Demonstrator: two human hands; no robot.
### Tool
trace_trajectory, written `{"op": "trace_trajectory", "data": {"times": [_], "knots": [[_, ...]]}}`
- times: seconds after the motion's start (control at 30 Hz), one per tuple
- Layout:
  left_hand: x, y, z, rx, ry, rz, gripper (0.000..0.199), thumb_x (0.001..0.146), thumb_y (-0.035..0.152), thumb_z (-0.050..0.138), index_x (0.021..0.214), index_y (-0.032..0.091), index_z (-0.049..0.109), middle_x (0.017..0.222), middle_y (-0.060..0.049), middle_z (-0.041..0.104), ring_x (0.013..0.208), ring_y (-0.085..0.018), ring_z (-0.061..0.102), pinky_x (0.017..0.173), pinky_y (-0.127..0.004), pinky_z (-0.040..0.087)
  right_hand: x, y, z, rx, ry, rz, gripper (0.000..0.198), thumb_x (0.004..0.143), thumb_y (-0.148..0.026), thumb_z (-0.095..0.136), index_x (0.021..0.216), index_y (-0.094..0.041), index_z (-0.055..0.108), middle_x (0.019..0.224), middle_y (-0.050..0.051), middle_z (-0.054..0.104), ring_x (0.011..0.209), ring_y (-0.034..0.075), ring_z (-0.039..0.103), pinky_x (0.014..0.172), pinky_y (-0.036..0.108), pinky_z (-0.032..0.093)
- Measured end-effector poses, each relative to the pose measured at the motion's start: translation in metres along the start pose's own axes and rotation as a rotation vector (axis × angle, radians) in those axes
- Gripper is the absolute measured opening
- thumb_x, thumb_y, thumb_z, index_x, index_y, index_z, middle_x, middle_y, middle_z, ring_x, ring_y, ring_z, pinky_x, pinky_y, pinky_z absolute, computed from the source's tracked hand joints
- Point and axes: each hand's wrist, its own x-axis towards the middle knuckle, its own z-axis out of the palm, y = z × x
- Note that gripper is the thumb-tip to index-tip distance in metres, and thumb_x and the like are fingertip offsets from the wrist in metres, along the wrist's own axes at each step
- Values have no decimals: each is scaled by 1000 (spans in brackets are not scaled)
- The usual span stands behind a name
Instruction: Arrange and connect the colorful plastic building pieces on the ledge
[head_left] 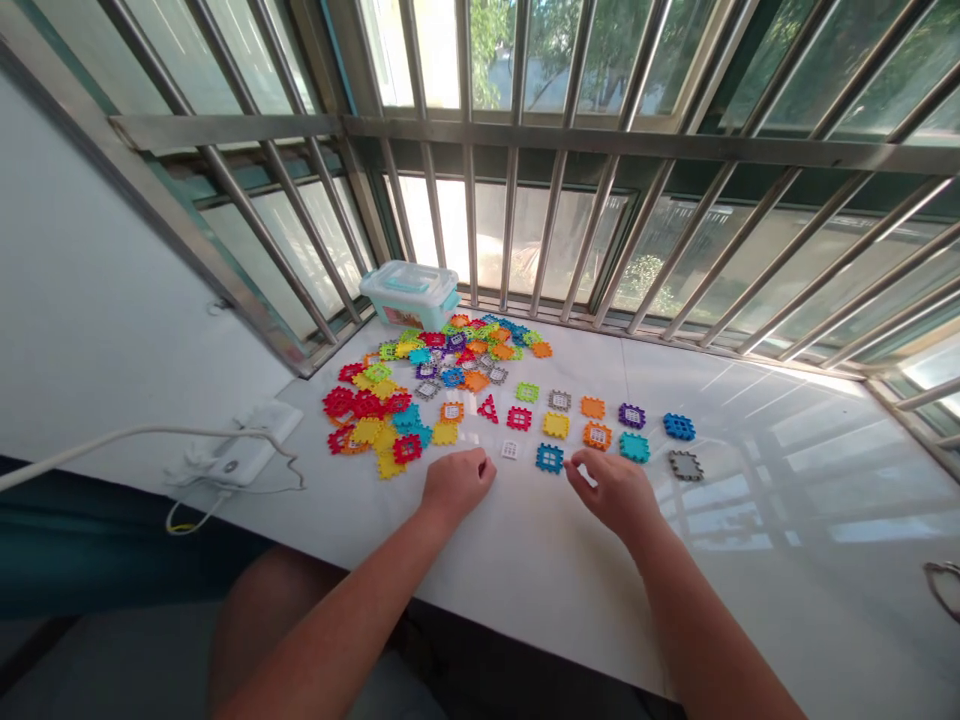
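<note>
My left hand (pixel 459 480) rests on the white tabletop, its fingers curled into a loose fist with nothing visible in it. Just right of it lies a small white window piece (pixel 510 450). My right hand (pixel 619 490) has thumb and forefinger curled close together, apparently around nothing. Their tips are close to the right edge of a blue square window block (pixel 550 458), which lies flat. Beyond the hands, loose rows hold a red window block (pixel 519 419), a yellow square block (pixel 556 425), an orange one (pixel 597 434) and a teal one (pixel 634 447).
A heap of mixed plastic blocks (pixel 367 403) spreads over the left side. Behind it stands a lidded plastic box (pixel 412 293). A white power strip (pixel 255 443) with cables lies at the left edge. Metal window bars (pixel 555 215) line the back. A grey block (pixel 685 465) lies farther right.
</note>
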Motion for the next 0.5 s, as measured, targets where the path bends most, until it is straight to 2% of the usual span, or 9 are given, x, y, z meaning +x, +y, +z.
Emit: {"op": "trace_trajectory", "data": {"times": [0.17,0.27,0.5], "knots": [[-1,-1,0,-28,4,11,36,104,41,46,96,25,77,94,-8,79,85,-24,71,70,-32,38,-35,-16,24,43,-149,179,34,106,-50,45,88,-29,65,68,1,71,57,21,65,57,31,32],[-2,-1,0,-38,8,11,37,104,41,46,96,25,77,95,-9,79,86,-24,71,71,-32,38,-40,-14,33,83,-140,292,32,104,-50,48,85,-29,61,67,0,70,59,22,66,57,31,34],[-2,-5,5,-141,67,6,32,101,39,49,86,24,73,85,-7,76,78,-22,66,67,-31,33,-35,-16,35,47,-118,312,33,103,-48,48,82,-27,61,67,0,69,56,19,62,57,30,30]]}}
